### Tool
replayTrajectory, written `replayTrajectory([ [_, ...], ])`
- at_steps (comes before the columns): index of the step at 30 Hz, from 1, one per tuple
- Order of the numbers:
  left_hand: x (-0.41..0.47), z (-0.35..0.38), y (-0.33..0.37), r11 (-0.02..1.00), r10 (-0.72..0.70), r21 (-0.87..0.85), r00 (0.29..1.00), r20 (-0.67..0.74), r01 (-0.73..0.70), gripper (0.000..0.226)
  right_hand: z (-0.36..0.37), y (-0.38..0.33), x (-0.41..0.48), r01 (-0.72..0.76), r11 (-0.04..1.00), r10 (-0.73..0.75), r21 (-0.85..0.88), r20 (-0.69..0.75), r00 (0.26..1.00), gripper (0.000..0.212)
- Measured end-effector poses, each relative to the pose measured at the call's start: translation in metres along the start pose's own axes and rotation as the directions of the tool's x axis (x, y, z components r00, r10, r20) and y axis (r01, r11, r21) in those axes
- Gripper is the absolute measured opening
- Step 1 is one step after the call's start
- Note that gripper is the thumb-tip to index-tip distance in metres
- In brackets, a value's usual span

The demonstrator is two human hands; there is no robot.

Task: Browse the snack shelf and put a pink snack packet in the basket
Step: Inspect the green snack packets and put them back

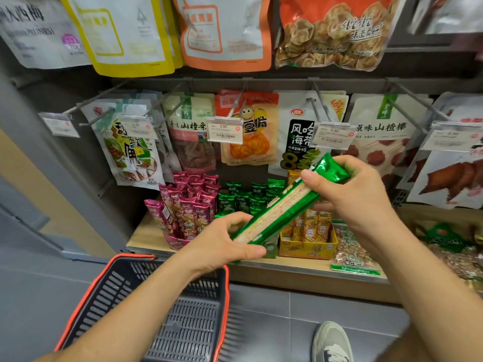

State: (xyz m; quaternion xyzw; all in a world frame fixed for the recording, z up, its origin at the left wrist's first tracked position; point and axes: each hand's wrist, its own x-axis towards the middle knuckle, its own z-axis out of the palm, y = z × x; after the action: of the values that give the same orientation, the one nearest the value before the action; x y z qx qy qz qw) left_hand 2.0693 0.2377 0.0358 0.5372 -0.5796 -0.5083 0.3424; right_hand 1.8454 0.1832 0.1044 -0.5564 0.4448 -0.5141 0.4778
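A person stands at a snack shelf [287, 269] holding one long green packet [283, 211] slantwise with both hands. The left grip [224, 241] has its fingers and thumb curled round the packet's lower end. The right grip [352, 194] pinches the upper end, thumb on top.

The pink packets [188, 205] stand upright in a box at the left of the shelf, behind and just left of the left grip and untouched by either hand. Beside them stand more green packets [243, 199], then a yellow box [308, 248] of orange ones. Larger bags [245, 131] hang on pegs above.

A dark basket [193, 325] with a red rim sits on the floor below the left forearm, nothing showing in it. A grey shoe [332, 343] shows at the lower right.
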Motion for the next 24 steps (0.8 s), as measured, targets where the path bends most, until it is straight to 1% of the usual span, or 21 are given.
replayTrajectory([
  [2,0.001,-0.004,-0.002,0.995,0.017,-0.094,0.998,-0.058,-0.022,0.053,-0.002,0.002,0.002,0.004,0.995,-0.013,-0.104,-0.085,0.996,0.043],
  [3,0.002,-0.006,-0.003,0.991,0.010,-0.134,0.997,-0.081,-0.020,0.048,-0.003,0.003,0.002,0.027,0.984,-0.046,-0.178,-0.104,0.993,0.041],
  [4,0.002,-0.009,-0.004,0.980,0.003,-0.199,0.996,-0.087,-0.020,0.042,-0.004,0.002,0.002,0.062,0.968,-0.085,-0.241,-0.087,0.993,0.039],
  [6,0.002,-0.014,-0.005,0.929,-0.002,-0.370,0.999,-0.047,-0.016,0.032,-0.004,-0.001,0.000,0.136,0.945,-0.133,-0.298,0.028,0.991,0.037],
  [7,0.002,-0.016,-0.005,0.905,-0.005,-0.426,1.000,-0.028,-0.007,0.027,-0.004,-0.003,-0.002,0.154,0.947,-0.132,-0.283,0.097,0.987,0.037],
  [10,0.005,-0.023,-0.006,0.865,-0.045,-0.501,0.998,-0.033,0.023,0.026,-0.004,-0.007,-0.002,0.153,0.968,-0.098,-0.200,0.259,0.961,0.028],
  [12,0.008,-0.026,-0.007,0.847,-0.053,-0.531,0.996,-0.067,0.009,0.021,-0.004,-0.009,-0.002,0.189,0.956,-0.118,-0.224,0.295,0.948,0.025],
  [13,0.010,-0.028,-0.008,0.843,-0.049,-0.538,0.995,-0.091,-0.008,0.021,-0.003,-0.009,-0.002,0.210,0.948,-0.137,-0.241,0.288,0.948,0.025],
  [14,0.011,-0.030,-0.008,0.842,-0.042,-0.540,0.993,-0.112,-0.025,0.026,-0.003,-0.009,-0.002,0.221,0.943,-0.153,-0.250,0.264,0.952,0.026],
  [17,0.013,-0.038,-0.010,0.875,-0.020,-0.481,0.988,-0.156,-0.058,0.046,-0.007,-0.009,0.001,0.190,0.953,-0.154,-0.235,0.161,0.975,0.025],
  [19,0.015,-0.043,-0.010,0.933,-0.022,-0.356,0.979,-0.203,-0.053,0.047,-0.008,-0.009,0.002,0.163,0.961,-0.137,-0.222,0.130,0.982,0.025],
  [22,0.020,-0.043,-0.011,0.991,-0.028,-0.130,0.973,-0.228,-0.002,0.045,-0.006,-0.011,-0.003,0.169,0.958,-0.137,-0.230,0.149,0.979,0.032],
  [24,0.025,-0.044,-0.013,1.000,-0.007,-0.003,0.966,-0.258,0.006,0.046,-0.007,-0.015,-0.006,0.178,0.952,-0.125,-0.249,0.215,0.969,0.038],
])
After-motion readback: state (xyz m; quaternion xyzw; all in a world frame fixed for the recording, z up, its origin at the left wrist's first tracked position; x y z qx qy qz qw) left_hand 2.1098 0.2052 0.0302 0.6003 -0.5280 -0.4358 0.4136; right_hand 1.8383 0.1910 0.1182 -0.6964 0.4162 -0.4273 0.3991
